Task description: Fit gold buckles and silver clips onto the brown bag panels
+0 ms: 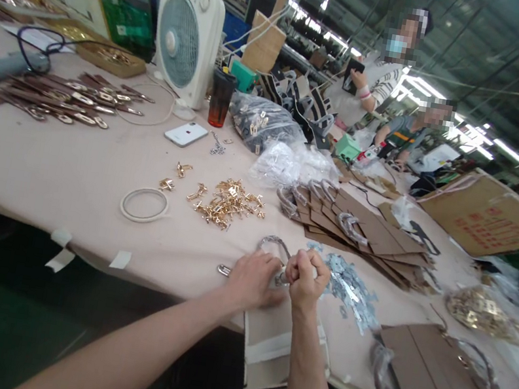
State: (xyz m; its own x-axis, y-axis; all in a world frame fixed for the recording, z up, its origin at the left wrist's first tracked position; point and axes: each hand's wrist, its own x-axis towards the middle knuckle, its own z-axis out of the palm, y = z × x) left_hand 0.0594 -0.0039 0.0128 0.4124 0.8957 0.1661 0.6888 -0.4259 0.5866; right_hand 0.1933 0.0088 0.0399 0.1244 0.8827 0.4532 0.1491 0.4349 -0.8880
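My left hand [253, 278] is closed at the top edge of a pale bag piece [266, 348], which hangs over the table's front edge. A plastic-wrapped handle [276, 242] arches up behind my fingers. My right hand [308, 277] makes a fist just beside the left, around something mostly hidden that I cannot make out. A small metal buckle on a strap [223, 269] sticks out left of my left hand. Thin grey metal plates [348, 286] lie scattered to the right of my fist. Gold hardware pieces [228, 202] form a pile beyond my hands.
A tape roll [144, 204], a phone [186, 134], a dark cup [220, 98] and a fan [187, 33] stand leftward. Brown straps [57, 95] lie far left. Stacked brown bag panels [363, 228] and another brown bag [437, 380] lie right. Two people are beyond the table.
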